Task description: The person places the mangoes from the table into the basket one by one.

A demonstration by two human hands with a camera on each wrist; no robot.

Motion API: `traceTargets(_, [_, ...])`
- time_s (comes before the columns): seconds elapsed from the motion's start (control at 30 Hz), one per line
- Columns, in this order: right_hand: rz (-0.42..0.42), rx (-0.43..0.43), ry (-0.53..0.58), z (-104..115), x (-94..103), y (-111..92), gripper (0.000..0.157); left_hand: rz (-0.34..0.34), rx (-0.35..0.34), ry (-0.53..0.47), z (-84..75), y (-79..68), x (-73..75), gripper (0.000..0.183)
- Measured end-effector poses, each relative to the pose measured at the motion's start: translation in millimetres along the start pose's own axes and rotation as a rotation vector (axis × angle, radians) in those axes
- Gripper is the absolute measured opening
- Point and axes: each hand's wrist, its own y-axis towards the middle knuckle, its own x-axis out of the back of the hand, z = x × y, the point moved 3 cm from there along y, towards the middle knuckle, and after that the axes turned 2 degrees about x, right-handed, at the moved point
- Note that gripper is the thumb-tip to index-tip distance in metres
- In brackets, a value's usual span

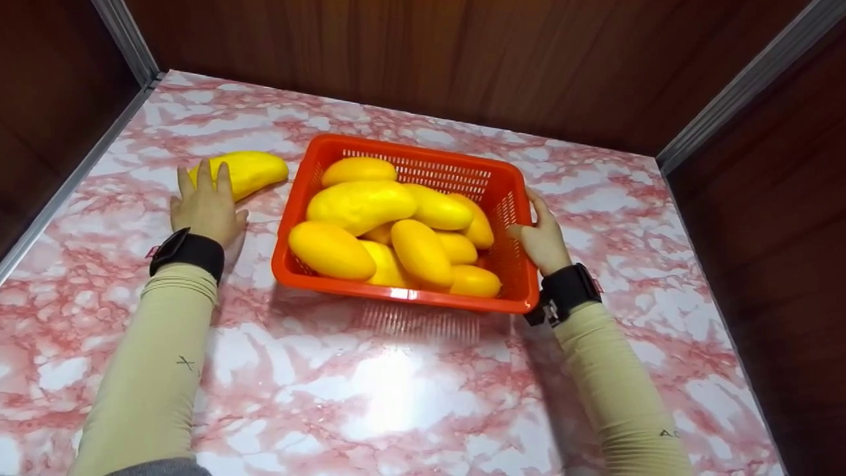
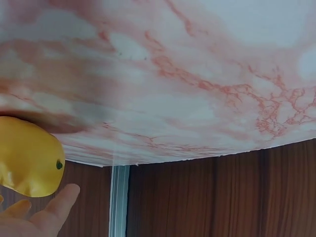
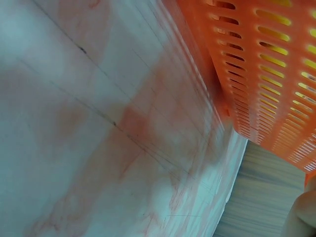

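A large yellow mango [image 1: 254, 173] lies on the table left of the basket. My left hand [image 1: 208, 210] is over its near left end, fingers spread and fairly straight. In the left wrist view the mango [image 2: 29, 158] shows a small green stem spot, with fingertips [image 2: 66, 195] close beside that end. An orange-red plastic basket [image 1: 410, 295] with slotted walls holds several yellow mangoes [image 1: 360, 205]. My right hand [image 1: 545, 237] grips its right rim, thumb inside and fingers outside. The right wrist view shows the slotted basket wall [image 3: 247, 74] and part of that hand [image 3: 302, 215].
The table [image 1: 297, 390] has a pink and white marbled top. Dark brown wood-grain panels [image 1: 410, 59] enclose it at the back and both sides, with metal strips [image 1: 740, 86] at the corners.
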Motion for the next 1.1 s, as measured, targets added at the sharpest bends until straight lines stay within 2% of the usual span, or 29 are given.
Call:
traceTargets(0.17, [-0.006,0.005,-0.01,1.5,2.4,-1.2,0.085,0.01,0.011,-0.023,-2.6,0.4,1.2,0.084])
traceTargets(0.4, [-0.01,-0.001,0.002,1.0,4.6,-0.5,0.086,-0.083,0.012,-0.001,-7.0,4.7,3.2,0.084])
traceTargets(0.53, [-0.006,-0.003,0.014,1.0,3.8,0.4,0.085,-0.101,0.026,-0.005,-6.8,4.4,2.8,0.083])
traceTargets(0.8, [0.001,-0.005,0.017,1.2,3.0,0.9,0.086,-0.134,0.073,-0.094,-6.1,0.9,-0.8,0.072])
traceTargets(1.1, [-0.001,0.013,-0.002,1.7,1.4,-1.9,0.085,-0.239,0.1,-0.118,-6.2,-0.5,-3.9,0.056])
